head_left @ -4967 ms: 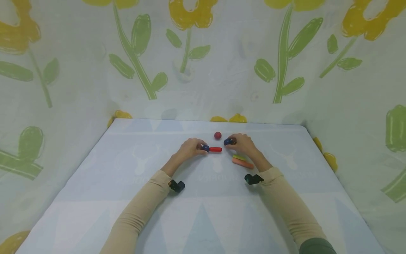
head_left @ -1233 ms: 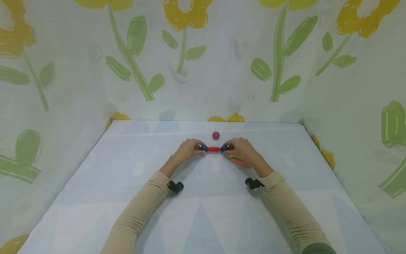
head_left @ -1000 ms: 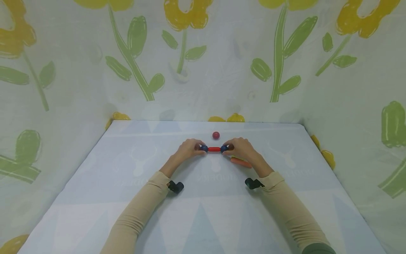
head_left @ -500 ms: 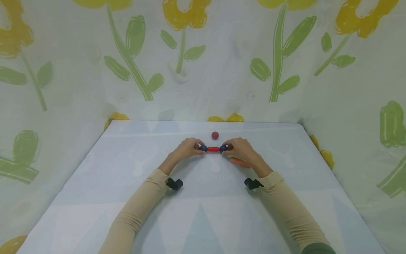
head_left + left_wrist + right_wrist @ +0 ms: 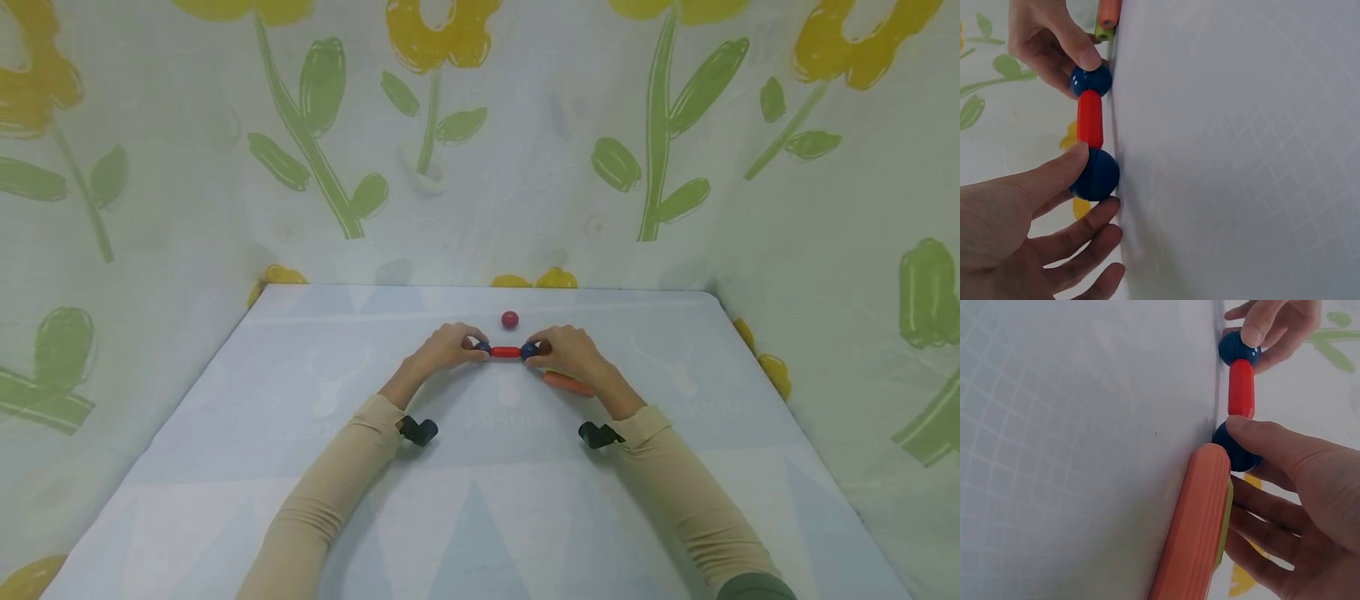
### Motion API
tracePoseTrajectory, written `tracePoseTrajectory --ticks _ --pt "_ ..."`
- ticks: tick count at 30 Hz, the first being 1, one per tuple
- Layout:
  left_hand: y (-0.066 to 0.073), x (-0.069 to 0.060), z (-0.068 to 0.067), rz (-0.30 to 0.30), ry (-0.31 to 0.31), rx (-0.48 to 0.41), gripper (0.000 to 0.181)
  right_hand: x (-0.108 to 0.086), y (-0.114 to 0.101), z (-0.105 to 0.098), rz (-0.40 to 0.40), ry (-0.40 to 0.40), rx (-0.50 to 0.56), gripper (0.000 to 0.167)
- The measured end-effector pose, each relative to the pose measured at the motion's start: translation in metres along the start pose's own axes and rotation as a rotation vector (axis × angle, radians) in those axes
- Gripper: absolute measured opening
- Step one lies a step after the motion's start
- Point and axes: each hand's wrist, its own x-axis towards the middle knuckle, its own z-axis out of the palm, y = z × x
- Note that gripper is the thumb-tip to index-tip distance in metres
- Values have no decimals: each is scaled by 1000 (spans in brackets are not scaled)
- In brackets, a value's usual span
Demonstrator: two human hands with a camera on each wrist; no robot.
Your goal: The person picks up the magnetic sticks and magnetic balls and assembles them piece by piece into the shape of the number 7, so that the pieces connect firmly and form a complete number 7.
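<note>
A short red rod (image 5: pixel 506 352) lies between two dark blue balls, touching both. My left hand (image 5: pixel 450 347) pinches the left blue ball (image 5: pixel 1099 177) between thumb and fingers. The right blue ball (image 5: pixel 1235 449) is pinched by my right hand (image 5: pixel 572 350). In the left wrist view the red rod (image 5: pixel 1090 119) joins the balls in a straight line. The other fingers of both hands are spread loosely.
A red ball (image 5: pixel 510 319) sits just beyond the rod. Beside my right hand lie an orange stick (image 5: pixel 568 383) and a yellow-green stick (image 5: pixel 1225 526), side by side. Flower-patterned cloth (image 5: pixel 510 208) rises behind the table (image 5: pixel 472 425).
Since five seconds ago, my right hand has brought its blue ball leftward against the rod's free end. In the last second, my left hand has shifted very slightly.
</note>
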Motion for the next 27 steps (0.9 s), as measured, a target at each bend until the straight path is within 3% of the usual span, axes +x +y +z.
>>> tracePoseTrajectory --ticks 14,27 --pt "-6 4 1 6 -13 -41 36 -5 0 -3 6 -22 55 50" --pt "-4 2 -2 12 -5 -39 36 -27 5 -20 2 15 43 41"
